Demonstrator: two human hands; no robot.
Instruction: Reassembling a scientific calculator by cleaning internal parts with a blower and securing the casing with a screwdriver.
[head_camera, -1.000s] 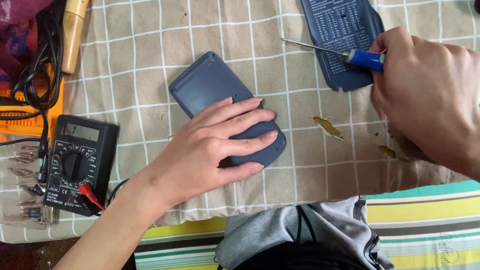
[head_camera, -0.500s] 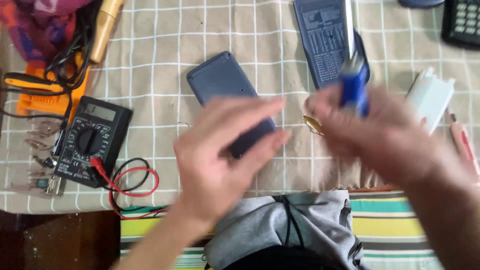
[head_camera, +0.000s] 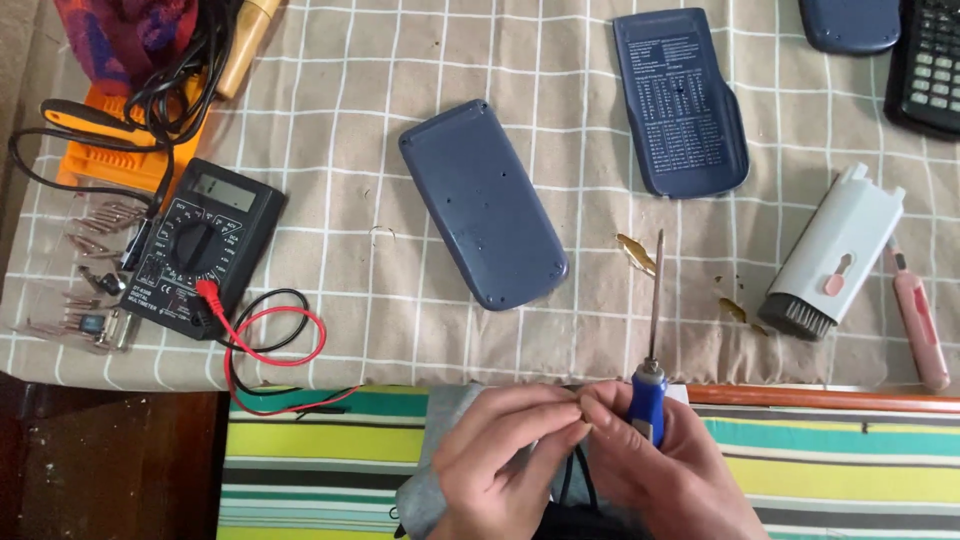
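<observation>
Presently right hand (head_camera: 670, 455) grips screwdriver (head_camera: 652, 340), shaft pointing far; left hand (head_camera: 505, 455) pinches at handle, fingertips together. Calculator (head_camera: 483, 203) lies face-down, untouched, far of hands; judged: tool adjustment in hand, then tip needs aligning with back screws.

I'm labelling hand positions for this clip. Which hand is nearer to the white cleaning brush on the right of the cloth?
Right. The right hand, holding the blue screwdriver, sits below and left of the white brush. The left hand is farther left, beside the right hand.

Blue-handled screwdriver (head_camera: 650, 350) upright in right hand (head_camera: 665, 460).
</observation>
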